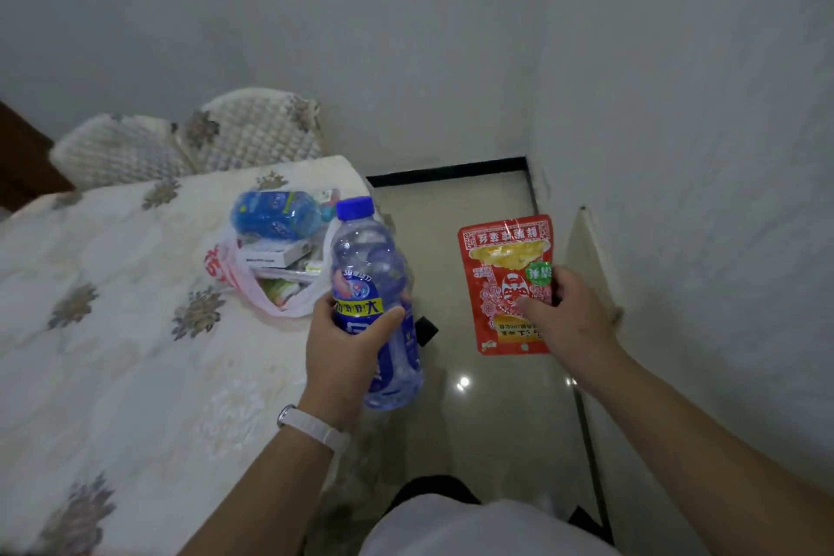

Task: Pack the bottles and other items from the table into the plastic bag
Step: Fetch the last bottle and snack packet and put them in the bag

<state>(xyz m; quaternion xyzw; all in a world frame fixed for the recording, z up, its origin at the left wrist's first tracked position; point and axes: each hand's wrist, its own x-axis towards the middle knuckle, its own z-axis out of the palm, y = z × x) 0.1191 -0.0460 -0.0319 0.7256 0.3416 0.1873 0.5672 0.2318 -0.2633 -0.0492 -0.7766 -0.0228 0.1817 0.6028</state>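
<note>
My left hand grips a clear drink bottle with a blue cap and blue label, held upright just past the table's right edge. My right hand holds a red snack packet upside down over the floor, well to the right of the bottle. A white plastic bag with red print lies open on the table, to the left of the bottle. Inside it are small boxes, and a blue bottle lies on its side at the bag's far end.
The table wears a cream quilted cloth with floral patches. Two chairs with quilted covers stand behind it against the wall. A shiny tiled floor runs to the right, with a white wall close on the right side.
</note>
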